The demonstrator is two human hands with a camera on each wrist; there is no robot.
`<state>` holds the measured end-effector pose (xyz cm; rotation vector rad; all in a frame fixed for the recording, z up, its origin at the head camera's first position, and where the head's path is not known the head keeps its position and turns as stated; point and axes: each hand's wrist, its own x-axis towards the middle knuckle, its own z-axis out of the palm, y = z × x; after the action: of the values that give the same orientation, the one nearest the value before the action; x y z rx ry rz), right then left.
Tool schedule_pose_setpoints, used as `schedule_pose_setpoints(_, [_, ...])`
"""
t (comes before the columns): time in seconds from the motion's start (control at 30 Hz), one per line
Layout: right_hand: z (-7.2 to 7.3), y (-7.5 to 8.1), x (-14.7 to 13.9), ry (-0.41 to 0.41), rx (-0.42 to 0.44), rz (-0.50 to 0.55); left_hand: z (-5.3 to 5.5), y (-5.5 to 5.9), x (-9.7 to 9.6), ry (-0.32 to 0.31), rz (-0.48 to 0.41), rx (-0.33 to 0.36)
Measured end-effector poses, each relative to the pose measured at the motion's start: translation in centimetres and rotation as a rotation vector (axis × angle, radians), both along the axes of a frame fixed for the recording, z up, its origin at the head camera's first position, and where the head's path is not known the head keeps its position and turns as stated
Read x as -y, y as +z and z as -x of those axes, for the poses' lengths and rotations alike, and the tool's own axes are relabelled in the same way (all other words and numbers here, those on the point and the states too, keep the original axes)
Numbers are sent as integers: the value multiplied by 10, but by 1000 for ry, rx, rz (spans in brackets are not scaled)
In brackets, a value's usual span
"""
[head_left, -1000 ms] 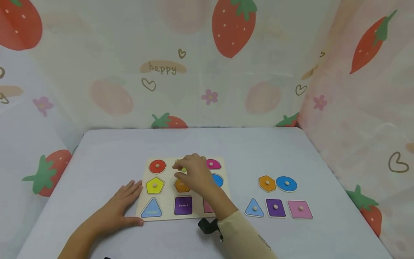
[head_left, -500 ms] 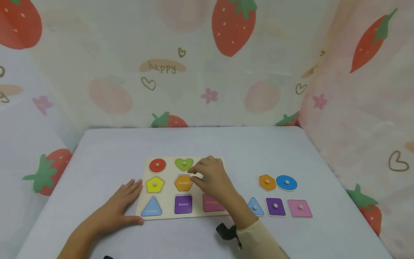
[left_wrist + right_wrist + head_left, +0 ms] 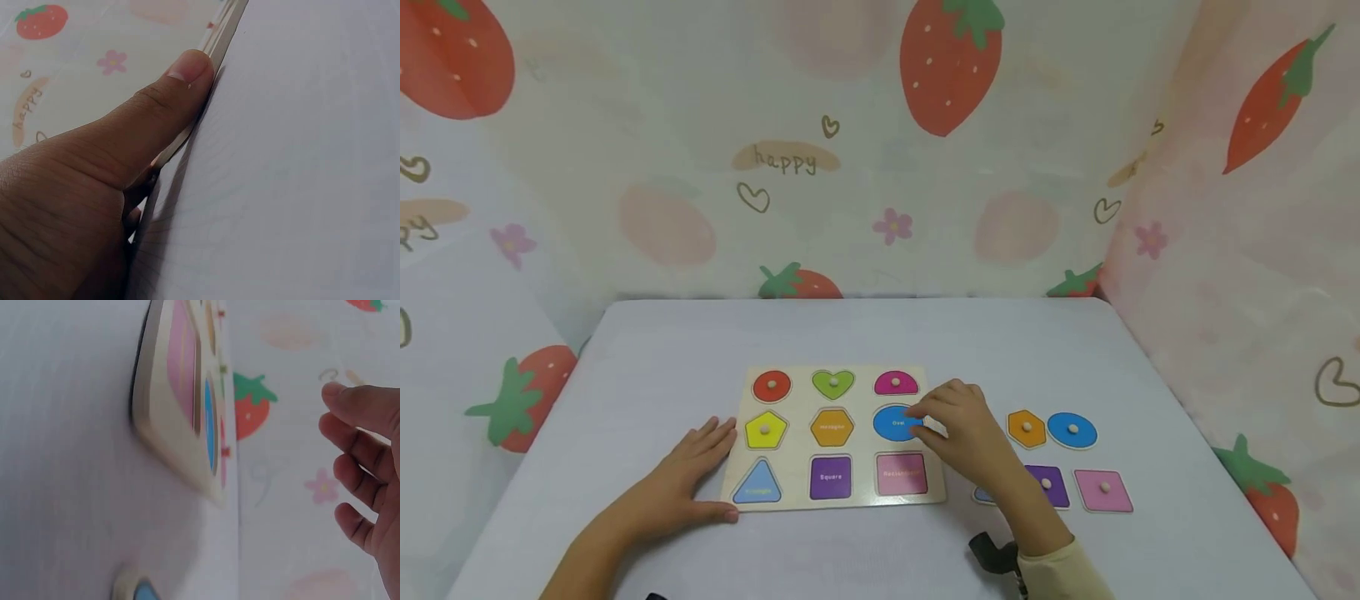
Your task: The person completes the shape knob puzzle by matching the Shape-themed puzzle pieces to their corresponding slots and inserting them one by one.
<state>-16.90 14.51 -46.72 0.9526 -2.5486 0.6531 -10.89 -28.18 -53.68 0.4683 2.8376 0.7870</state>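
On my head view, the left hand (image 3: 672, 482) lies straight-fingered along the board (image 3: 796, 463), gripping nothing, probably steadying it. The red circle (image 3: 762, 388), green heart (image 3: 823, 380), magenta half-circle (image 3: 883, 386) and yellow pentagon (image 3: 755, 434) fill recesses; five are bare. Loose pieces (image 3: 1103, 502) lie right, presumably for easy reach. Left wrist: thumb meets the board's edge. Right wrist: I see the right hand (image 3: 964, 435) loosely bent, holding nothing.
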Motion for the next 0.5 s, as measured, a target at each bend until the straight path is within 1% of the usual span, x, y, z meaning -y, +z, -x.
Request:
schedule_pose_setpoints(0.07, [1, -3, -11, -15, -26, 11, 1, 0, -1, 4, 3, 7])
schedule_pose_setpoints(0.17, [4, -5, -26, -50, -41, 29, 1, 0, -2, 6, 0, 7])
schedule_pose_setpoints(0.23, [5, -6, -35, -77, -30, 50, 1, 0, -3, 7, -5, 8])
schedule_pose_setpoints(0.4, [7, -8, -52, -129, 34, 119, 1, 0, -4, 12, 1, 14])
schedule_pose_setpoints(0.5, [9, -10, -60, -150, 39, 145, 0, 1, -2, 13, 11, 10])
